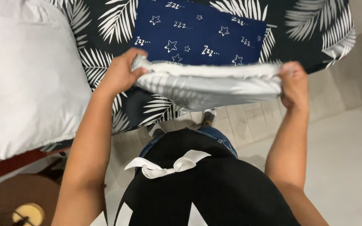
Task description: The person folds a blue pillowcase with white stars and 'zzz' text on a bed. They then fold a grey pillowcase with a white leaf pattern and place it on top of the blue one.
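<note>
Both hands grip a silky grey-and-white pillowcase (208, 86), bunched into soft folds and stretched flat between them, its long axis running left to right just off the near edge of the bed. The left hand (120, 75) is closed on the left end, fingers curled over the gathered cloth; the right hand (294, 86) is clenched round the right end. Just beyond lies a rectangular navy pillow (197, 31) printed with white stars, on a black bedspread (105, 25) with white palm leaves. A plump white pillow (21, 79) sits far left.
</note>
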